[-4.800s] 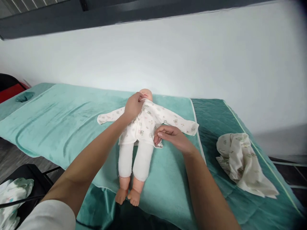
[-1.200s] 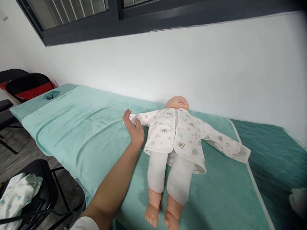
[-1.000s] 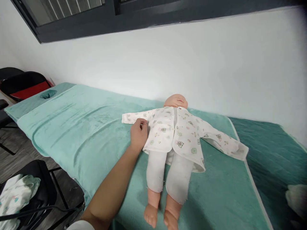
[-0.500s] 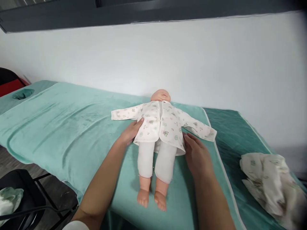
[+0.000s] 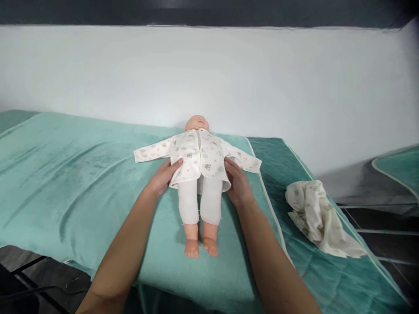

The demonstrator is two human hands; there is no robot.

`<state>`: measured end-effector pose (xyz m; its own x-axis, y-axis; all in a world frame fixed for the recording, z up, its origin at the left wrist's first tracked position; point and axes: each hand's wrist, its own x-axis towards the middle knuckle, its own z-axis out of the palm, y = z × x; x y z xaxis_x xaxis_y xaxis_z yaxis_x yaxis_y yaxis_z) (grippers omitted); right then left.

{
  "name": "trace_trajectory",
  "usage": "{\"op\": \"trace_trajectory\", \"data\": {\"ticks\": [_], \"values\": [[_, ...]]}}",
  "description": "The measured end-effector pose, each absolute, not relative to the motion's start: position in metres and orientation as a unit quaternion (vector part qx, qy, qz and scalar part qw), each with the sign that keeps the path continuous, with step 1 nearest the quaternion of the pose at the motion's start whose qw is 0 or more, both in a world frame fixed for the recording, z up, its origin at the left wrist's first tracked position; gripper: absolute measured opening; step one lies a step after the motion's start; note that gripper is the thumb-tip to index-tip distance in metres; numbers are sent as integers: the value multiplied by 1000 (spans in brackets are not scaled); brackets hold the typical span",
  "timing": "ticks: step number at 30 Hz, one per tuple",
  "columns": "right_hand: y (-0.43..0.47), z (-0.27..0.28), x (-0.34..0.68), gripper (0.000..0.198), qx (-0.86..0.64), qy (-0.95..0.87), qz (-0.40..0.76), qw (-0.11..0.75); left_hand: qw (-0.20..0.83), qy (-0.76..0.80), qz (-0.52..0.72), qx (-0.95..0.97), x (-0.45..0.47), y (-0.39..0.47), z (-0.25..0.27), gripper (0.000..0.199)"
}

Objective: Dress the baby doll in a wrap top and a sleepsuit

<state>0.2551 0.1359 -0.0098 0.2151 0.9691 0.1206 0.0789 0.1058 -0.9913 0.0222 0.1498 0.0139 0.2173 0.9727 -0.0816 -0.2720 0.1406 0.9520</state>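
A baby doll (image 5: pixel 211 231) lies on its back in the middle of the bed, head toward the wall and bare feet toward me. It wears a white printed jacket (image 5: pixel 212 152), joined at the chest, with both sleeves spread sideways, and white leggings (image 5: pixel 188 203). At the jacket's left side, my left hand (image 5: pixel 163 176) has its thumb on top of the cloth and its fingers tucked at the edge. My right hand (image 5: pixel 238 182) grips the opposite side below the sleeve, fingertips partly hidden by the cloth.
A crumpled printed cloth (image 5: pixel 317 218) lies on the darker green quilted cover (image 5: pixel 273 161) at the right. Light green cloth (image 5: pixel 98 174) covers the bed, which stands against a white wall (image 5: pixel 196 74). Dark chair parts (image 5: pixel 32 274) and a cable show at lower left.
My view has turned to the right, so the doll appears further left and smaller. The right hand has come in against the jacket's side. The left hand stays at its side of the jacket.
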Motion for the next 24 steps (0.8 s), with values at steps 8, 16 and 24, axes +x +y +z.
{"op": "trace_trajectory", "data": {"ticks": [8, 16, 24], "values": [[77, -7, 315, 40, -647, -621, -34, 441, 371, 536, 526, 546, 11, 126, -4, 40], [-25, -9, 403, 44, -789, -593, -122, 109, 240, 509, 578, 592, -9, 40, -13, 24], [-37, 68, 346, 19, -723, -630, 76, 274, 276, 335, 528, 730, 24, -36, 33, 27]]}}
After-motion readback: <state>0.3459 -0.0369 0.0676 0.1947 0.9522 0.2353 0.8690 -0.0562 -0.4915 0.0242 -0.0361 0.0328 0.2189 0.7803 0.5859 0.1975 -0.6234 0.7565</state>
